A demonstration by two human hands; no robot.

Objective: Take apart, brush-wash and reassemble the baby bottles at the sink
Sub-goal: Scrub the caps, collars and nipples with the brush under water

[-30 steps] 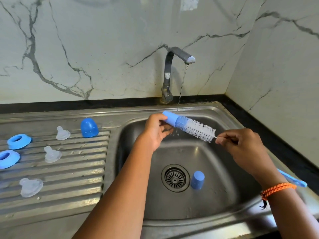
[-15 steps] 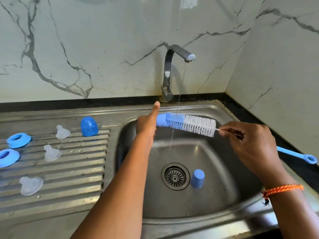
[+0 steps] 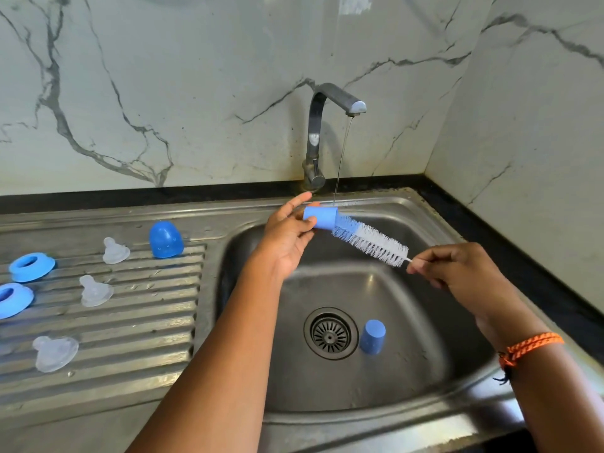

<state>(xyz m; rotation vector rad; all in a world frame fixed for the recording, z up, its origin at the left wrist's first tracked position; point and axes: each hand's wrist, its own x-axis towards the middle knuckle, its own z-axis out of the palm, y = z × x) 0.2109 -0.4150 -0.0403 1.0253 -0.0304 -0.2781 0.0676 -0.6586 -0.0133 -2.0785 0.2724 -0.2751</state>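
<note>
Over the sink basin point(image 3: 408, 371), my left hand point(image 3: 287, 233) holds a small blue bottle cap point(image 3: 322, 218) between thumb and fingers, index finger stretched out. The white bristles of a bottle brush point(image 3: 372, 244) reach into the cap's open end. My right hand point(image 3: 457, 269) pinches the brush's wire stem just behind the bristles; the handle is hidden behind that hand. A thin stream of water falls from the tap point(image 3: 322, 138) onto the cap. A second blue cap point(image 3: 372, 336) stands upside down beside the drain point(image 3: 330, 333).
On the ribbed drainboard point(image 3: 147, 322) at left lie three clear silicone teats point(image 3: 116, 250) point(image 3: 94, 291) point(image 3: 55, 353), two blue screw rings point(image 3: 31, 266) point(image 3: 11, 299) and a blue domed cover point(image 3: 165, 239). Marble walls close the back and right side.
The cap and brush tilted so the bristle end dropped to the lower right. My right hand moved down, and the blue brush handle passed out of sight behind it.
</note>
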